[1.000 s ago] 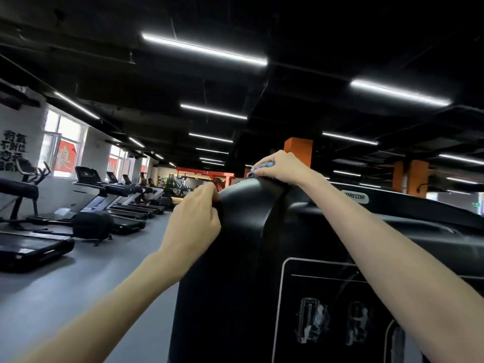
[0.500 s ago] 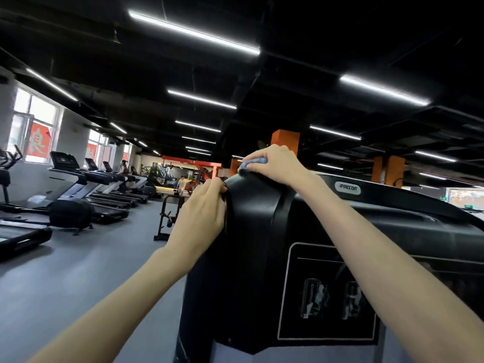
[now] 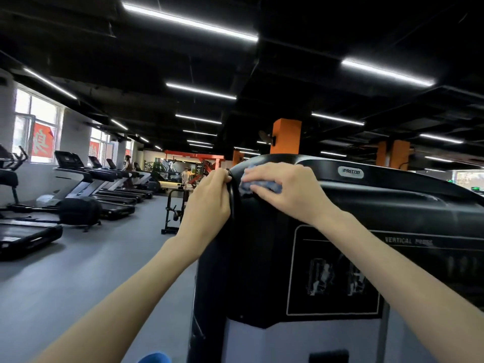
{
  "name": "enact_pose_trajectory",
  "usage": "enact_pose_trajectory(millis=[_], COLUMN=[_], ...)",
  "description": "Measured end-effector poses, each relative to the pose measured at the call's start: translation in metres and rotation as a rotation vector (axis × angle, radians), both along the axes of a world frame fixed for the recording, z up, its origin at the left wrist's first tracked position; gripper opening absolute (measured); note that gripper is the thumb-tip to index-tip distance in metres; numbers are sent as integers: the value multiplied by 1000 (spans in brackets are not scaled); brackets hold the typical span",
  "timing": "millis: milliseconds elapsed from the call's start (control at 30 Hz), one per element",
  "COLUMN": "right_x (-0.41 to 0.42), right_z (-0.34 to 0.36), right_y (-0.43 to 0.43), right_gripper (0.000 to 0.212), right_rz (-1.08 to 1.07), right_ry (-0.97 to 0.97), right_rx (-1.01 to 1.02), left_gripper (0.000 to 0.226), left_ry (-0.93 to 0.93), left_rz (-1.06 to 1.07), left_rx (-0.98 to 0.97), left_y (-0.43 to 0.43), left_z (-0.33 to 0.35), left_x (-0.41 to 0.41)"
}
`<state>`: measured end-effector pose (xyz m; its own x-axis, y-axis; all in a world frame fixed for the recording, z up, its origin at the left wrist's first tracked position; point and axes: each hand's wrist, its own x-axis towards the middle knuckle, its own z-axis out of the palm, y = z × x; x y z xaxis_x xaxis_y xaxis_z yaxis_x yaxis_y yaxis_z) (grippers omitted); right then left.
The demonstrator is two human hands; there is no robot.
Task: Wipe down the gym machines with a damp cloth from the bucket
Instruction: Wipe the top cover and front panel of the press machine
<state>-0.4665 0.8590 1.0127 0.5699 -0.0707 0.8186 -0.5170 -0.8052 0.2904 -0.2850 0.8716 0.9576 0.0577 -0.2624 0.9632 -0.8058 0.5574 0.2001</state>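
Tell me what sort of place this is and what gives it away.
A commercial gym, almost certainly. A row of treadmills lines the windowed wall on the left, and the black machine under the right hand and its blue cloth carries a Precor badge and a "Vertical Press" label.

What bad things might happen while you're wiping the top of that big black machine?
Two things, maybe. The right hand holds the blue cloth high on the machine; if the cloth is very wet, water might run down onto the picture panel. The left hand grips the machine's thin side edge, so it might slip if that edge gets wet.
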Motion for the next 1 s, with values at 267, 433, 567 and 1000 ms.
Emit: enact_pose_trajectory(millis=[267, 433, 567, 1000], right_x=[-12, -1, -15, -1], right_z=[4, -52, -148, -89], right_y=[-2, 12, 16, 8], right_gripper=[25, 18, 14, 27], right_rz=[70, 79, 152, -89], right_ry=[7, 59, 392, -60], right_rx=[33, -161, -309, -306], left_gripper=[13, 12, 14, 17], left_ry=[-41, -49, -12, -32], left_rz=[50, 62, 22, 20], left_rx=[23, 30, 57, 111], left_y=[0, 0, 2, 14], left_z=[3, 3, 2, 2], left_x=[2, 1, -1, -8])
